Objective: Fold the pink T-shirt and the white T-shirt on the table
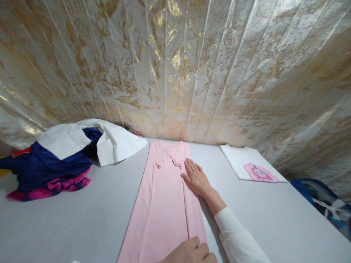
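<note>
A long pale-pink garment [167, 197] lies flat on the table, its neckline at the far end. Both its sides are folded inward, and what looks like a short sleeve lies on top near the neckline. My right hand [196, 179] rests palm down on the right folded side, fingers stretched out and thumb apart. At the bottom of the view, my left hand [192, 252] has its fingers curled at the near part of the same folded side. Its fingertips are hidden against the cloth, and the frame cuts off the rest of the hand.
On the left of the white table [104, 215] lies a loose heap of white, navy and magenta clothes [59, 160]. A folded white T-shirt [236, 160] with a pink printed figure lies at the right. Behind hangs a gold-patterned curtain [175, 73]. A blue bag-like item [304, 188] is beyond the right edge.
</note>
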{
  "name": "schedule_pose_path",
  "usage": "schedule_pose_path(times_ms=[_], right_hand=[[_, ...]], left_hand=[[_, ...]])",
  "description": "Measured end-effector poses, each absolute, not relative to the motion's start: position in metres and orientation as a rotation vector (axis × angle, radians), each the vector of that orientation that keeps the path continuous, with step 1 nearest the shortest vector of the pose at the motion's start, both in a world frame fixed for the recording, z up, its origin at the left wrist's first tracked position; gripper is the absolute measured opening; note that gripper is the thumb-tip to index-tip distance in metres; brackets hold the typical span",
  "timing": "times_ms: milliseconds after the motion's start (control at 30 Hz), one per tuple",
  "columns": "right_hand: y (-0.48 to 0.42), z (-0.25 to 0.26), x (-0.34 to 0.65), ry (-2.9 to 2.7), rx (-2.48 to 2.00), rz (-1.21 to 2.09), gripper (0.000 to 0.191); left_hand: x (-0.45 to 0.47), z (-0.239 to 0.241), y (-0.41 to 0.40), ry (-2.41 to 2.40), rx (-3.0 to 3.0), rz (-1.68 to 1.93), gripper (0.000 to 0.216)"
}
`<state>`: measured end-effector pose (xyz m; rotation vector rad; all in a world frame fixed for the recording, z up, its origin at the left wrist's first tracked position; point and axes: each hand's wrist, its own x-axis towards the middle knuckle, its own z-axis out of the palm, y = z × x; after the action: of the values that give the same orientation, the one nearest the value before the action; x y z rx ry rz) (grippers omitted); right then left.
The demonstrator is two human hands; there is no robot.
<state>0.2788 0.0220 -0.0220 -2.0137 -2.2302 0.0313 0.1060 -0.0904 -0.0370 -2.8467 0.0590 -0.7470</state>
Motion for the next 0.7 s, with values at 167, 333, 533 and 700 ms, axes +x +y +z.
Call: schedule_pose_path(times_ms=[167,333,533,700], right_hand=[[0.022,-0.024,0.28,-2.229,-1.997,0.01,0.063],[0.022,-0.026,0.281,-2.217,-1.985,-0.001,0.062],[0.023,-0.028,0.281,-2.231,-1.995,-0.008,0.064],[0.024,-0.03,0.282,-2.228,-1.977,-0.013,0.064]], left_hand=[[0.065,-0.008,-0.066,0.06,-2.933,-0.717,0.017],[0.049,-0.011,-0.057,0.142,-2.951,-0.644,0.027],[0.05,-0.033,-0.063,0.246,-3.085,-0.609,0.031],[0.024,-0.012,-0.054,0.125,-3.227,-0.499,0.035]])
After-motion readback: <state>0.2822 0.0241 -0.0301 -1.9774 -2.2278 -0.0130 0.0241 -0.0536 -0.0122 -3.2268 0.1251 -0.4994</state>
